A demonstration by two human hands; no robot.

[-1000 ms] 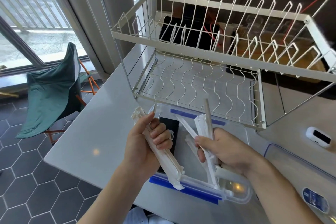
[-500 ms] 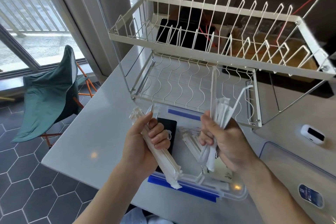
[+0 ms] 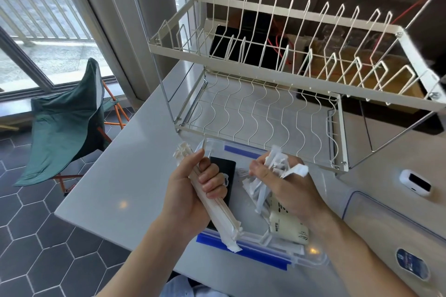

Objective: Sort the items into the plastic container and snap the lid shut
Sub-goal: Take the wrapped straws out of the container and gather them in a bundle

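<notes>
Pale counter [image 3: 125,176] by window, dish rack [image 3: 265,108] just behind plastic container [image 3: 306,260]. Left hand [image 3: 193,200] grip curled round wrapped chopstick bundle [image 3: 217,214]; right hand [image 3: 284,188] grip bunched on loose wrapped straws [image 3: 277,164], both over container. Risk: straws slip from fist, spill past rim. Lid [image 3: 398,229] lies off to right, w/ small white device [image 3: 415,182] near; rack crowds far side.
</notes>
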